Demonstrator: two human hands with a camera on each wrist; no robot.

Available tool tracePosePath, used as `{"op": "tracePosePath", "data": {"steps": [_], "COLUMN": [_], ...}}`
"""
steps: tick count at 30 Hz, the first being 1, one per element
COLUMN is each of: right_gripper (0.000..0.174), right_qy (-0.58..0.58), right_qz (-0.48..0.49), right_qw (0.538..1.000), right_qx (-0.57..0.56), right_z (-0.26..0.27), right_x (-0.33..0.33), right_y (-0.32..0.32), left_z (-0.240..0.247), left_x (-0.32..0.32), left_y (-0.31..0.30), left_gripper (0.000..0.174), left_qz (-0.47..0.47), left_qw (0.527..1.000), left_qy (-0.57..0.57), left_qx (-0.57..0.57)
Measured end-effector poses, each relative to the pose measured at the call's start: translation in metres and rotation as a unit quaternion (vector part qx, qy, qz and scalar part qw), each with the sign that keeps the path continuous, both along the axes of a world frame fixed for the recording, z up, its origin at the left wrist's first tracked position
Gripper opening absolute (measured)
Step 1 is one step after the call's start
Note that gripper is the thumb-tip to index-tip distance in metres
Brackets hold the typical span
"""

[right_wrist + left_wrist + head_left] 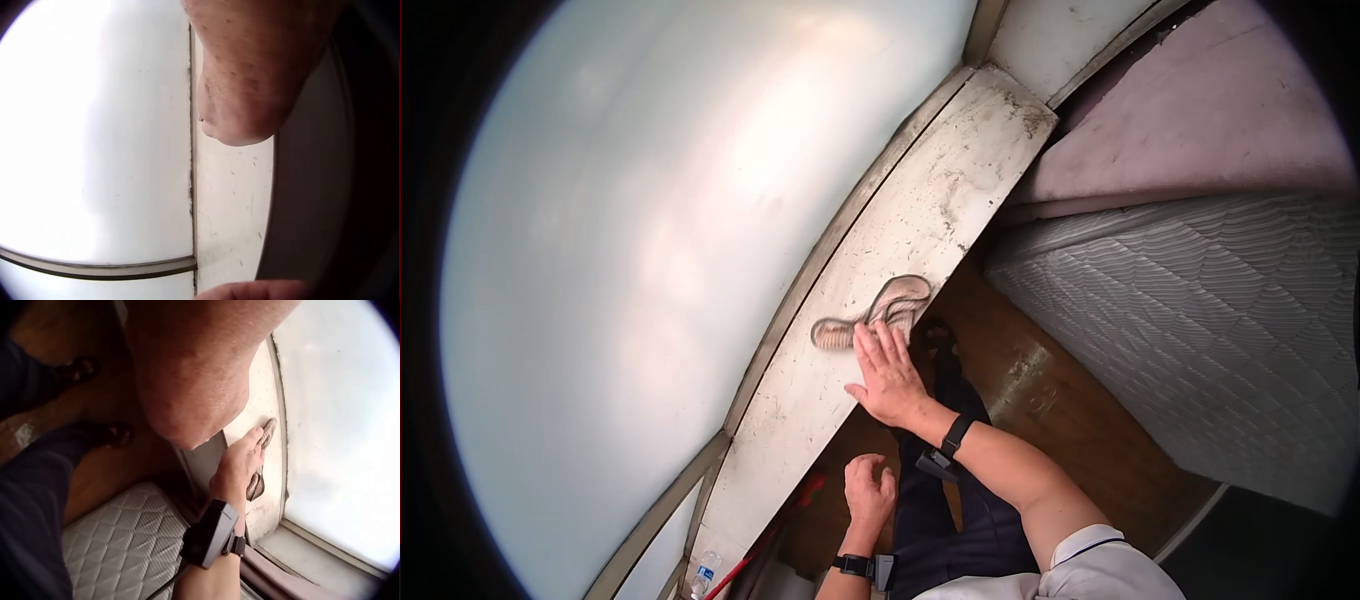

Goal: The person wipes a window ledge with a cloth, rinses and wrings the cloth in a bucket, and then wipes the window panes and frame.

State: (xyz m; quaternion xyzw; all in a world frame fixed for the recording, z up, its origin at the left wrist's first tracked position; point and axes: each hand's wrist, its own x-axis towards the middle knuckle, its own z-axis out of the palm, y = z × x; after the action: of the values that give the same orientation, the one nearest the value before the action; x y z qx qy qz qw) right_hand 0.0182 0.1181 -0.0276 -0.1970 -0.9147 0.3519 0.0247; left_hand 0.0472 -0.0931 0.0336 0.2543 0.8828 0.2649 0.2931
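Observation:
A crumpled beige striped cloth with dark edging lies on the scuffed white windowsill. Flat on its near part, my right hand presses with extended fingers, the thumb spread out to the left. In the left wrist view, the cloth shows on both sides of that hand. My left hand hangs in front of the sill's edge, fingers loosely curled around nothing. The right wrist view has the back of my right hand large over the sill, hiding the cloth.
A large frosted window pane borders the sill on the left. A clear plastic bottle stands at the sill's near end, beside a red stick. To the right are a grey quilted mattress and pink fabric, above a brown floor.

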Motion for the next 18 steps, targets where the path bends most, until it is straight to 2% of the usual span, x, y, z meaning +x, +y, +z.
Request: {"op": "tracePosePath", "data": {"steps": [2, 4, 6, 10, 14, 16, 18], "right_gripper": [0.091, 0.092, 0.092, 0.088, 0.087, 0.089, 0.091], "right_qy": [0.001, 0.003, -0.026, -0.058, -0.102, -0.099, -0.101], "right_qz": [0.029, 0.135, 0.137, -0.002, -0.157, -0.184, -0.212], "right_qw": [0.999, 0.990, 0.990, 0.983, 0.962, 0.960, 0.956], "right_qx": [0.029, 0.037, 0.034, 0.174, 0.197, 0.187, 0.177], "right_z": [-0.005, -0.012, -0.012, -0.037, -0.035, -0.032, -0.031], "right_x": [0.006, 0.007, -0.002, -0.040, -0.061, -0.071, -0.069], "right_y": [0.015, 0.047, 0.093, 0.231, 0.370, 0.392, 0.379], "left_z": [-0.002, -0.003, -0.006, -0.005, -0.005, -0.002, 0.003], "left_x": [-0.003, -0.003, -0.005, -0.008, -0.012, -0.016, -0.013], "left_y": [0.009, 0.021, 0.038, 0.068, 0.091, 0.102, 0.102], "left_gripper": [0.020, 0.020, 0.020, 0.020, 0.018, 0.018, 0.018], "left_qz": [-0.005, -0.012, -0.018, -0.033, -0.022, -0.017, -0.014], "left_qw": [1.000, 1.000, 1.000, 0.999, 0.999, 0.999, 1.000], "left_qy": [-0.003, -0.009, -0.012, -0.023, -0.027, -0.023, -0.023], "left_qx": [-0.017, -0.018, -0.019, -0.023, -0.019, -0.015, -0.011]}}
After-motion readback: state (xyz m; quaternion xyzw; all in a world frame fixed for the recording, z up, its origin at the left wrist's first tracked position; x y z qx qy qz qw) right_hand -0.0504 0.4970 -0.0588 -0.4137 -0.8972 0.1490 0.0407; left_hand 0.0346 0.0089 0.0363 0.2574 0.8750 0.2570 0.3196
